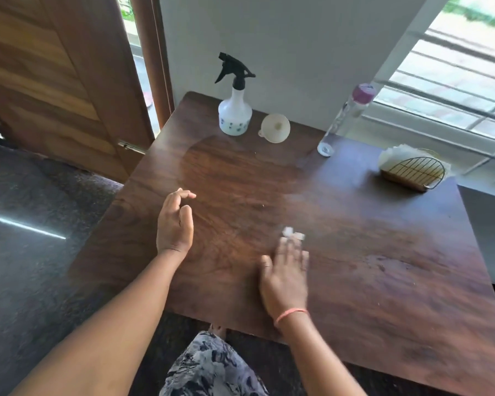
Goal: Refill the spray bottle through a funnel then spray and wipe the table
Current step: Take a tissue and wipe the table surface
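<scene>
Seen from the head camera, a person stands at a dark wooden bench, both bare forearms reaching over its near edge. The right hand, blurred and lying palm down on the wood with an orange band at the wrist, presses a small white wad of tissue under its fingertips, fingers closed flat upon it. The left hand hovers just above the bench beside the right, holding nothing, fingers loosely curled and apart.

At the far edge of the bench, against a white wall, the spray bottle stands upright with its black trigger head screwed on. Just right of the bottle a white funnel lies tipped on its side, mouth toward the camera. Further right of the bottle a tall clear bottle with a purple cap stands on the bench. Beyond it, toward the far right corner, a wire holder carries a stack of white tissues. A paler streaked patch shows on the wood between the spray bottle and the hands.
</scene>
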{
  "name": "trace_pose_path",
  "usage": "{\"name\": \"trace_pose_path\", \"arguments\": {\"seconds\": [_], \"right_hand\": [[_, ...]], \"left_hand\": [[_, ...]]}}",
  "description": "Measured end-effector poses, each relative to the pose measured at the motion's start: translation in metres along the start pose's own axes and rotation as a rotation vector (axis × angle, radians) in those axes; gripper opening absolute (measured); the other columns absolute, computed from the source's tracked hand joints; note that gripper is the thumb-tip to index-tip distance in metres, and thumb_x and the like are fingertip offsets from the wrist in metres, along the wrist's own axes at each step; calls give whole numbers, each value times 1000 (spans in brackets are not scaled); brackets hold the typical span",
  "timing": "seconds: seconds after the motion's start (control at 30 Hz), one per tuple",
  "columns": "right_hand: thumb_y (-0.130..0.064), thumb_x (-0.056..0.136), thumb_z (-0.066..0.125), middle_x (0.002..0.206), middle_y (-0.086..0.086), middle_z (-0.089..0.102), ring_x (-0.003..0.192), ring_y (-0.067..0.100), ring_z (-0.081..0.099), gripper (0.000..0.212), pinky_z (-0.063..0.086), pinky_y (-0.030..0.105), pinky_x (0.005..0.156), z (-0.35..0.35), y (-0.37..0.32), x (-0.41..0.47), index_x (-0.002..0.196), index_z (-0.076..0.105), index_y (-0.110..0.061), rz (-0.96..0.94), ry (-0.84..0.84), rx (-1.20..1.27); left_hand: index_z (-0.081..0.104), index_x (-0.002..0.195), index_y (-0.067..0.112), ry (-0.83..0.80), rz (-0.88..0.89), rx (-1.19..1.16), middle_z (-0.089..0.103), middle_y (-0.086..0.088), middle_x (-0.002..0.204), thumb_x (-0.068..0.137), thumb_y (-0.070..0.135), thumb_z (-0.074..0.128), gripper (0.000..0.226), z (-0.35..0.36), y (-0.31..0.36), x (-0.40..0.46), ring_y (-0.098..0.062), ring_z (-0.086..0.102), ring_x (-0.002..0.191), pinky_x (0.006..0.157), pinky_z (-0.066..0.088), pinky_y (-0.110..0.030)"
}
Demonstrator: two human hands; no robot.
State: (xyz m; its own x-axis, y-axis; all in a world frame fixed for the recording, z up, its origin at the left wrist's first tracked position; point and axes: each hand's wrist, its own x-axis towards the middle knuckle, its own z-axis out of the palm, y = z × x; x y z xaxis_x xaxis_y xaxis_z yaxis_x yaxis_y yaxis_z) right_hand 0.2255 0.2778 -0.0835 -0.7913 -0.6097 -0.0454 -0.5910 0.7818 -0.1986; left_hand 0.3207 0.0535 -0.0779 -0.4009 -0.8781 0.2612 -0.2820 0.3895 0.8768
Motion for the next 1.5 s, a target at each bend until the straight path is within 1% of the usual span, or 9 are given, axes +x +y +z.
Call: {"name": "trace_pose_path", "arguments": {"seconds": [0.13,0.2,0.4,0.53,0.8,0.93,1.3,1.4,1.5], "right_hand": [[-41,98,21,161,7,-2,148,21,-8,66,-3,43,120,10,-90,-14,153,11,-6,-527,-156,17],[-43,98,23,161,6,6,149,20,2,65,0,42,121,7,-88,4,153,15,-8,-575,-148,-34],[-53,98,22,161,3,-3,148,16,-8,73,-4,39,119,-23,25,85,154,-6,-15,79,-81,-71],[-54,98,16,161,11,-8,147,21,-14,75,-4,42,120,-28,26,104,153,0,-5,193,-129,-85],[-32,94,24,161,9,-1,148,22,-10,64,-1,44,120,13,-142,64,152,14,-7,-531,-213,-4],[-27,95,31,159,2,21,147,15,14,57,0,42,121,8,-119,55,150,27,-14,-672,-152,-59],[0,85,56,113,-5,62,95,16,62,36,52,33,85,-46,-7,78,116,65,-18,-169,124,455],[-6,85,62,116,1,59,107,22,55,36,49,38,92,-43,-5,83,120,63,-14,-91,187,412],[-29,93,48,153,2,33,145,23,21,55,15,37,120,-27,-21,76,145,38,-15,-133,-77,318]], "left_hand": [[65,104,5,-9,-30,10,65,-11,114,78,15,32,43,-3,1,0,-22,55,119,103,38,-26],[65,104,5,-21,-24,10,64,-11,115,78,16,33,43,-4,2,1,-21,54,120,104,38,-28],[63,103,8,-54,-39,-12,64,-8,117,78,16,34,39,-4,3,4,-20,52,124,104,36,-22],[62,104,9,-65,-47,-19,63,-7,118,78,14,36,37,-4,3,5,-20,51,125,104,34,-16],[60,109,5,-43,-81,-85,60,-9,123,78,20,35,43,-10,3,7,-19,48,128,108,33,-20],[60,109,6,-58,-105,-95,59,-8,125,77,21,34,43,-13,7,7,-19,46,130,109,34,-24],[63,97,7,-122,-39,-15,62,-7,115,71,19,48,32,-9,6,8,-20,53,122,105,33,-16],[62,97,6,-121,-27,-12,63,-8,114,71,18,49,31,-8,5,8,-21,53,121,105,33,-17],[62,97,8,-120,-20,-14,63,-8,114,71,18,49,31,-9,5,9,-20,53,122,105,35,-19]]}}
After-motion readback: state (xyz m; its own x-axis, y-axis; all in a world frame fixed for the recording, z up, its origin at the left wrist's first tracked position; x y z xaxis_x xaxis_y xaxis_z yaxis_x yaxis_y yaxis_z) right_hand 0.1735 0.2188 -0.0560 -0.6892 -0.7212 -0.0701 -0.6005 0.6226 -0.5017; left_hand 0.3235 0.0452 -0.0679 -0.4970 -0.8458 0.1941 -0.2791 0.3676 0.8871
